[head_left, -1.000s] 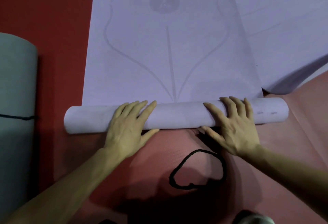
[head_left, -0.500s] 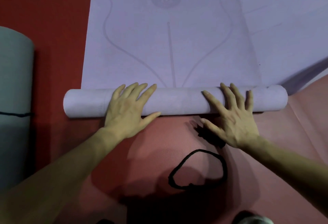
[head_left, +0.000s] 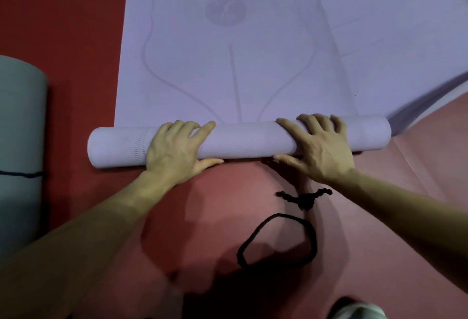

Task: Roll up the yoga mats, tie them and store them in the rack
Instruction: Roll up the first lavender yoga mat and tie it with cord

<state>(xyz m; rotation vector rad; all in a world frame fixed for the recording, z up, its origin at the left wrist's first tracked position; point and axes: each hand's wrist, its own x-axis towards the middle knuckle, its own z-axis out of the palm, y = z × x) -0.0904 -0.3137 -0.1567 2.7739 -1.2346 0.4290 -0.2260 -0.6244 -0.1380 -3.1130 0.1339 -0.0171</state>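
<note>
The left forearm (head_left: 88,237) and right forearm (head_left: 405,212) are bare along all their visible length, slim and smooth. The left hand (head_left: 174,151) and right hand (head_left: 319,149) are bare too, with long fingers, and knuckles and tendons show on their backs. At the near right edge is a rounded pale grey form (head_left: 359,311), cut off by the frame; whether it is a shoe or a knee cannot be told.

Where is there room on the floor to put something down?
The red floor between the grey mat and the lilac mat is bare. So is the pink mat right of the right hand. Between the arms it is crowded: a cord loop and a knot lie there.
</note>
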